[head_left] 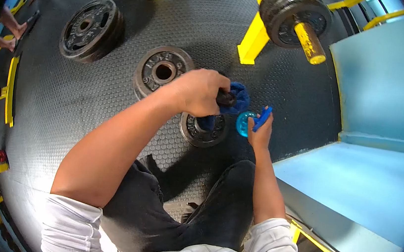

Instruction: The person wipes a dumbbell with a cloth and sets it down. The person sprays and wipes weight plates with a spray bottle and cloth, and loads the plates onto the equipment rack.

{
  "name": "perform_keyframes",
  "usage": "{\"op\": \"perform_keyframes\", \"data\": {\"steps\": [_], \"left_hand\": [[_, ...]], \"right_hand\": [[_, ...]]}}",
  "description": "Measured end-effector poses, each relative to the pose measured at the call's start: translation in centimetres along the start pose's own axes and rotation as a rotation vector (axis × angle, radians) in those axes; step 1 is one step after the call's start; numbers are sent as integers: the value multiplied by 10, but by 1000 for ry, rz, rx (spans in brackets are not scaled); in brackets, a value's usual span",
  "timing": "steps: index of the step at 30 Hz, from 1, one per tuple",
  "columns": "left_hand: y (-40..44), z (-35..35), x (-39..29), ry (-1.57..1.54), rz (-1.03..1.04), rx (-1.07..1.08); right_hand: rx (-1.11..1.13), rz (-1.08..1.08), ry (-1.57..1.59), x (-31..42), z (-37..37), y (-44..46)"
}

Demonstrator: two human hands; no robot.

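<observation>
My left hand (pixel 201 92) is closed around a dark blue cloth (pixel 239 99) and a small dark piece (pixel 226 98) whose kind I cannot make out. It hovers above a small iron weight plate (pixel 208 137) on the floor, with part of the cloth hanging over the plate. A larger plate (pixel 151 70), lying flat with a hole in its centre, is partly covered by my left forearm. On the right, my right hand (pixel 261 136) grips what looks like a spray bottle (pixel 244 125), with a translucent light-blue body and a darker blue top.
Stacked weight plates (pixel 84 28) lie on the black rubber floor (pixel 117 84) at the upper left. A yellow rack (pixel 254 42) holds plates (pixel 294 17) at the upper right. A light-blue wall (pixel 386 87) stands to the right. Other people's feet (pixel 19 30) show at the left edge.
</observation>
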State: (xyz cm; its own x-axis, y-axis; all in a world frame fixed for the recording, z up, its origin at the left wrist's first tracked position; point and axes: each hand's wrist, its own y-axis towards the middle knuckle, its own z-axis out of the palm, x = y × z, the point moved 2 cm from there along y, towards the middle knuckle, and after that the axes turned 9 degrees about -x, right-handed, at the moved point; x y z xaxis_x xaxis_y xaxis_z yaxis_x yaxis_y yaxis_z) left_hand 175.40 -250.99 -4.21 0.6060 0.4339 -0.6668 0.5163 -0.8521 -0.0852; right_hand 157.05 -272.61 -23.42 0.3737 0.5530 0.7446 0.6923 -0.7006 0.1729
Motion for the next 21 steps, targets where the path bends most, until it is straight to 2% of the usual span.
{"op": "perform_keyframes", "data": {"steps": [1, 3, 5, 8, 9, 11, 12, 14, 16, 17, 19, 20, 21], "left_hand": [[3, 17, -3, 4, 15, 14], [10, 47, -3, -110, 10, -100], [17, 69, -1, -133, 11, -52], [28, 84, 1, -186, -104, -87], [30, 85, 1, -152, -156, -42], [33, 85, 3, -115, -217, 9], [34, 82, 3, -97, -239, 56], [36, 86, 9, -77, -269, 110], [36, 99, 17, -233, -391, 301], [38, 93, 9, -227, -385, 303], [33, 73, -5, -248, -629, 510], [30, 71, -2, 5, -415, 367], [26, 66, 5, 14, -426, 372]], "right_hand": [[-48, 3, -11, -8, 2, -5], [-64, 78, 39, -12, -4, -3], [119, 16, -287, -5, -18, -2], [217, 52, -132, -20, -30, -11], [221, 54, -133, -5, -38, -15], [186, 180, -380, 32, -61, -30], [193, 182, -376, 55, -65, -36], [191, 122, 6, 102, -56, -53], [265, 287, 448, 127, -20, -63], [257, 287, 453, 110, -3, -61], [175, -64, 246, 64, 49, -55], [176, -62, 259, 59, 58, -48], [202, -130, -55, 53, 64, -44]]}}
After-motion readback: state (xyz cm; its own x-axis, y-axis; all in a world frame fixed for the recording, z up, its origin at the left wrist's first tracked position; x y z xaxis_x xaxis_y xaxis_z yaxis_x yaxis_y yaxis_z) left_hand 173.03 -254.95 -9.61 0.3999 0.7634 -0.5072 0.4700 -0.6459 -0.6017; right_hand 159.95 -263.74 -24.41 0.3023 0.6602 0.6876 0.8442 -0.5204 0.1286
